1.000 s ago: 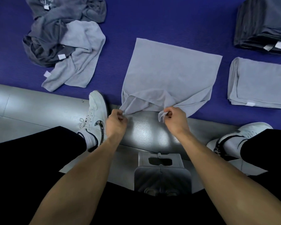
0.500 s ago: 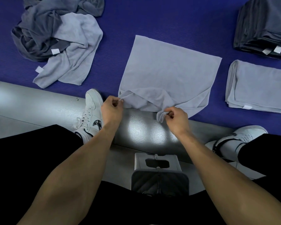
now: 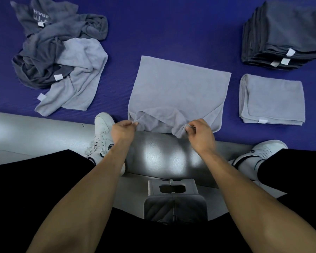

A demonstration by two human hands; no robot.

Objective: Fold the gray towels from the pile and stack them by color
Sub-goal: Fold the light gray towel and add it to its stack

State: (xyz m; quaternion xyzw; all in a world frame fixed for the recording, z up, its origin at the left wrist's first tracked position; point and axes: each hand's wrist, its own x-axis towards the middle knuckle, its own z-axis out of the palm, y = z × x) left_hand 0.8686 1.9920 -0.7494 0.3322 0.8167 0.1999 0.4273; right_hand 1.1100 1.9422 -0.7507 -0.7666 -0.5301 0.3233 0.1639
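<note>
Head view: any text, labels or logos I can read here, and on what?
Pale print on the dark gray cloth atop the pile: too blurred to read.
White tags on the towels, e.g. the light gray folded towel: no text legible.
Dark emblem on the left shoe: not readable.

Blue ribbed mat (image 3: 171, 30) across the upper half of the view, fine ridges running left to right. Along its near edge, glossy gray floor (image 3: 35, 134), with soft bright patches of reflected overhead light at center. Faint seam lines in the floor at left. Low down at center, small gray stool or box (image 3: 172, 188) with a dark cut-out handle slot on top; below it, quilted dark gray panel (image 3: 175, 209).
</note>
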